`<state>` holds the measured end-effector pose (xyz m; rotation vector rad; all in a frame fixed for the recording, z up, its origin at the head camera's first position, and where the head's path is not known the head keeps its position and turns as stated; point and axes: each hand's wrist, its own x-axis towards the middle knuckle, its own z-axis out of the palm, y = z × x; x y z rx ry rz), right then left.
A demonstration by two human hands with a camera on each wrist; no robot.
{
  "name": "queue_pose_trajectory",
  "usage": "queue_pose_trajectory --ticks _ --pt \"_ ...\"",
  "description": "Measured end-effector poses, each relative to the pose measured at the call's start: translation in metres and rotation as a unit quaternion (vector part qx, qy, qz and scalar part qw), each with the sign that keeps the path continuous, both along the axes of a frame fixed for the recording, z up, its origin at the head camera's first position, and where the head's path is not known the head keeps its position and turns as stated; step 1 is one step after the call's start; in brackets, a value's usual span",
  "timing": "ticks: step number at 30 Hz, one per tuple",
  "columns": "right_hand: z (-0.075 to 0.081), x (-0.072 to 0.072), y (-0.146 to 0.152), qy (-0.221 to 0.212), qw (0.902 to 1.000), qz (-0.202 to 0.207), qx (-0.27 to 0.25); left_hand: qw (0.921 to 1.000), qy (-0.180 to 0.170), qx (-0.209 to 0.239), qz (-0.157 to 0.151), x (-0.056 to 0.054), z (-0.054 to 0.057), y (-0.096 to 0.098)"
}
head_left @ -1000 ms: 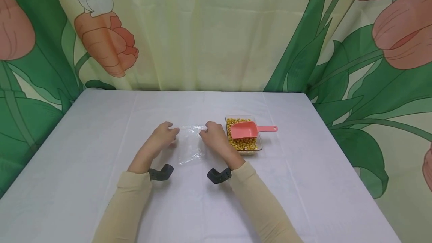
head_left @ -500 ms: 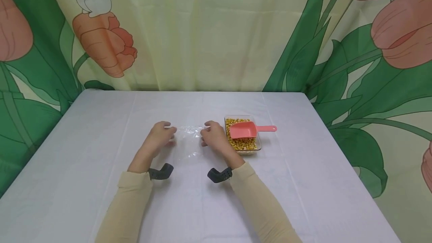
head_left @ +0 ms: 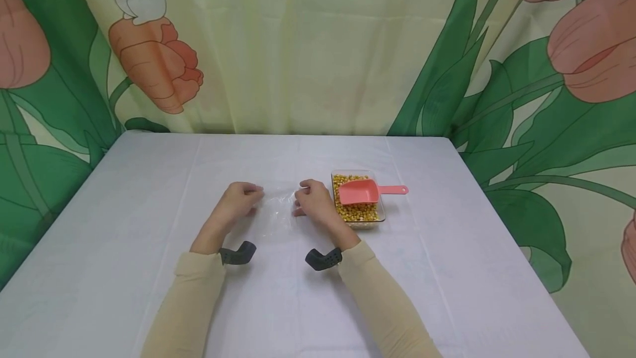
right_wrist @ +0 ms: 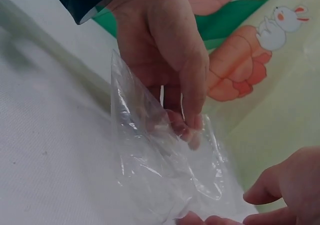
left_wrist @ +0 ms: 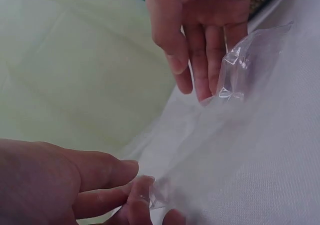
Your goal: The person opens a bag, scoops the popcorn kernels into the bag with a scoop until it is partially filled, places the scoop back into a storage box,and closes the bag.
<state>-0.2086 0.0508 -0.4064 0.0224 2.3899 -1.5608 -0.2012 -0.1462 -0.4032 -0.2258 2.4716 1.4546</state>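
Note:
A clear plastic bag (head_left: pixel 277 211) stands between my two hands, close over the white tabletop in the head view. My left hand (head_left: pixel 237 201) pinches its left edge, thumb and fingertips together on the film (right_wrist: pixel 145 160) in the right wrist view. At the opposite side, my right hand (head_left: pixel 315 202) touches the bag with nearly straight fingers, and its thumb stands apart from them in both wrist views. In the left wrist view the right fingers (left_wrist: pixel 215 60) lie along the crinkled, glinting edge of the plastic.
Just right of my right hand, a glass container (head_left: pixel 381 217) holds yellow corn kernels (head_left: pixel 360 213). A pink scoop (head_left: pixel 359 191) lies across them, its handle pointing right. The table (head_left: pixel 149 209) has a white cloth, and a printed curtain (head_left: pixel 323 59) hangs behind it.
My left fingers draw together onto the bag's edge. The right fingers loosen from their earlier hold and lie straighter along the bag. The bag shifts slightly left; the container and scoop stay put.

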Motion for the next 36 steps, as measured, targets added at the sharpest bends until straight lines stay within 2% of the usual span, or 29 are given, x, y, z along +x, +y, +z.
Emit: queue_pose_trajectory --ticks 4,10,15,20,24,29,33,36 --pt "-0.002 -0.001 0.001 -0.001 0.9999 -0.002 -0.012 0.9997 0.021 0.008 -0.011 0.0 -0.002 0.0" --pt "-0.002 -0.003 0.002 -0.005 0.9998 -0.001 -0.019 0.9991 0.034 0.026 0.005 0.0 0.001 0.001" --pt "0.0 -0.003 0.004 0.044 0.9988 0.01 -0.022 0.9979 0.043 0.048 0.009 -0.001 0.006 0.003" --pt "0.007 -0.003 0.008 0.104 0.9939 0.011 -0.035 0.995 0.09 0.043 0.012 0.0 0.014 0.005" --pt "0.013 -0.004 0.01 0.121 0.9904 0.01 -0.066 0.9906 0.135 0.011 0.017 0.001 0.02 0.009" --pt "0.019 -0.003 0.01 0.134 0.9871 0.015 -0.086 0.9774 0.21 -0.017 0.012 0.004 0.026 0.015" --pt "0.023 -0.002 0.011 0.154 0.9857 0.019 -0.067 0.9606 0.275 -0.038 0.001 0.007 0.031 0.021" --pt "0.025 -0.001 0.012 0.165 0.9849 0.022 -0.048 0.9449 0.322 -0.06 -0.007 0.01 0.034 0.026"
